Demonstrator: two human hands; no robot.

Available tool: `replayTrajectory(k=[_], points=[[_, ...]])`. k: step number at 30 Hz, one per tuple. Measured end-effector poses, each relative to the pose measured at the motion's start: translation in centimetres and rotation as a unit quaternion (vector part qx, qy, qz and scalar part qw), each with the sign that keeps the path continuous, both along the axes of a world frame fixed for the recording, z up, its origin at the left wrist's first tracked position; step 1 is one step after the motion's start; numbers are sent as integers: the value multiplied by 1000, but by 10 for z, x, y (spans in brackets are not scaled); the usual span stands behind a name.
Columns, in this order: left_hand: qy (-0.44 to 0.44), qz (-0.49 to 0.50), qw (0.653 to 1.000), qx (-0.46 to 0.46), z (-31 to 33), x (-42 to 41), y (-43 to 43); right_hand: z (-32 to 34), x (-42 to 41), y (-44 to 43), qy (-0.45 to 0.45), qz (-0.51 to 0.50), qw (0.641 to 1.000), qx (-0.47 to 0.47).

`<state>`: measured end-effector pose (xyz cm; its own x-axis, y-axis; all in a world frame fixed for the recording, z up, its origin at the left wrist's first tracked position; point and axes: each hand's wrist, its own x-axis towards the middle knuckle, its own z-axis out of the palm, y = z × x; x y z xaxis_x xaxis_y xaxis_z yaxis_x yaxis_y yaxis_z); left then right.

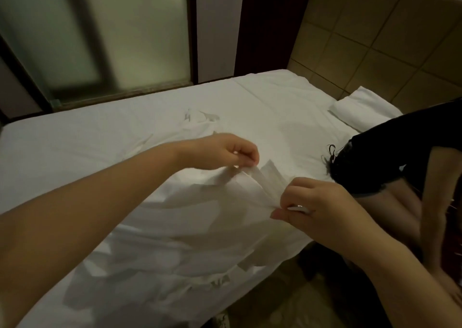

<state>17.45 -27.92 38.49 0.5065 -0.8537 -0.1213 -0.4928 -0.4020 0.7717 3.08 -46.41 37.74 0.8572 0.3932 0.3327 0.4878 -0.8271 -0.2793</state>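
Bed (75, 140) spans the centre of the view, with the sheet (265, 185) lying on it. Left hand (220, 151) is over the middle of the bed. Right hand (315, 210) is nearer and to its right, by the bed's right edge. A raised fold of the sheet runs between them, pinched by both. Pillow (360, 107) sits at the bed's far right corner, below the tiled wall (387, 40). Window (100, 35) is behind the bed's far edge, left. A second person (400, 152) is at the bed's right side, between pillow and right hand. Floor (300, 302) lies below the near right edge.
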Motion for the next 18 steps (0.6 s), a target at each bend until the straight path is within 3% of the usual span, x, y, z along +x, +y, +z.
replayTrajectory(k=[3,5,10,15,18], points=[[-121,-25,992,-34,32,6,-4,3,7,-3,0,-10,1000,7],[-142,-42,989,-20,47,10,-3,9,11,-9,-12,-20,1000,14],[-30,-98,990,100,37,35,15,26,20,-26,-17,-62,996,59],[16,55,998,32,13,72,48,31,38,-29,4,-90,995,30],[-64,110,990,53,4,88,67,35,50,-24,27,-104,994,22]])
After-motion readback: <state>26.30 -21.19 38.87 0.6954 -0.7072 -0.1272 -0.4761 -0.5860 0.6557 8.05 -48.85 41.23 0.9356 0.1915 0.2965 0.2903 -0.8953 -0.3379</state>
